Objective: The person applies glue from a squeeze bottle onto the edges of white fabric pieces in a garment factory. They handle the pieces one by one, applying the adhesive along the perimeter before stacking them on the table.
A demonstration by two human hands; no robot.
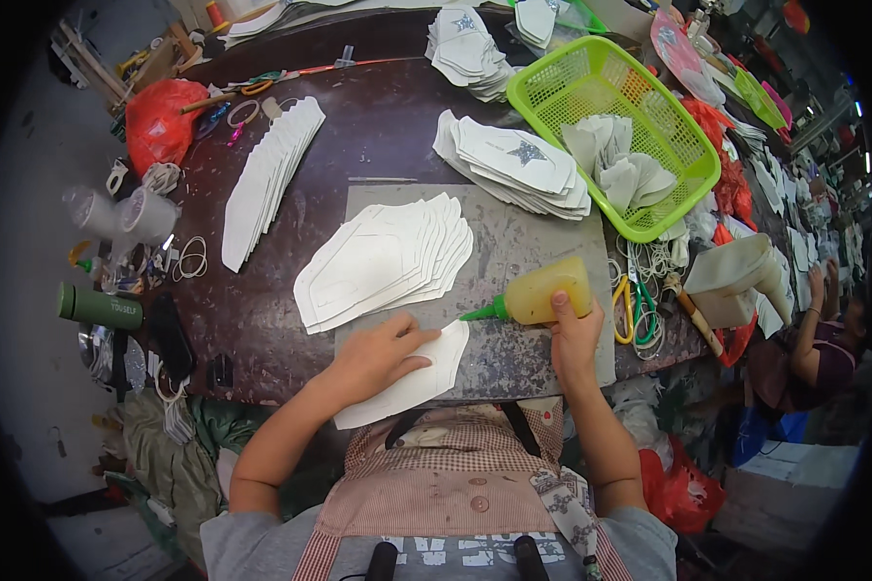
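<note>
Here's the right hand (576,329), wrapped round a yellowish squeeze bottle (545,293) and tipping it sideways; the green nozzle (484,311) points left, its tip right at the upper corner of a white piece (417,382). Touching or just off it? Can't tell from here. Over to the left hand (388,353): grasping nothing, fingers laid flat over that same piece, steadying it by the look of things.

So how far along? One piece is under the nozzle, and no bead shows clearly on it. Just beyond lies a fanned stack (383,261) of similar pieces, edges staggered; whether those carry any glue, I can't say. Another fan (273,184) stands off to the left, and star-marked pieces (518,160) lie at the far right. My call: mid-batch, with plenty left.

Now the edges! The white piece straddles the near rim of the desk (252,334), its lower corner hanging over toward the apron (426,484). The grey board (543,373) gives bare room below the bottle and right of the piece. Tighter beyond: scissors (623,310) sit just right of the right hand, and the green basket (591,73) crowds the far right. Leftward, there's open desk between the stacks and the phone (171,334).
</note>
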